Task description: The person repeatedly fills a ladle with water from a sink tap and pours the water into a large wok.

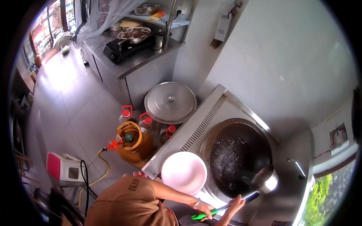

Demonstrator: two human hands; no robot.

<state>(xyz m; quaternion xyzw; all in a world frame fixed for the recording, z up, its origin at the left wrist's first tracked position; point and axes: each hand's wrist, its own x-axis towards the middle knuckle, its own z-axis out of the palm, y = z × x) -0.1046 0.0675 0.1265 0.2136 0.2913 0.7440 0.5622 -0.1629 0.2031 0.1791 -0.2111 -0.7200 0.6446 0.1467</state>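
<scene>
The left hand grips the green end of the ladle, the right hand its shaft; it reaches past both, over the wok's edge. I see speckled liquid in there and a pale basin alongside.

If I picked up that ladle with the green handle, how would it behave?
The ladle probably feels stiff: its metal shaft looks straight. It is likely front-heavy, since the broad cup sits at the opposite end from the green handle. It may tip or twist in one loose hand; here the left hand grips the handle and the right hand the shaft.
</scene>
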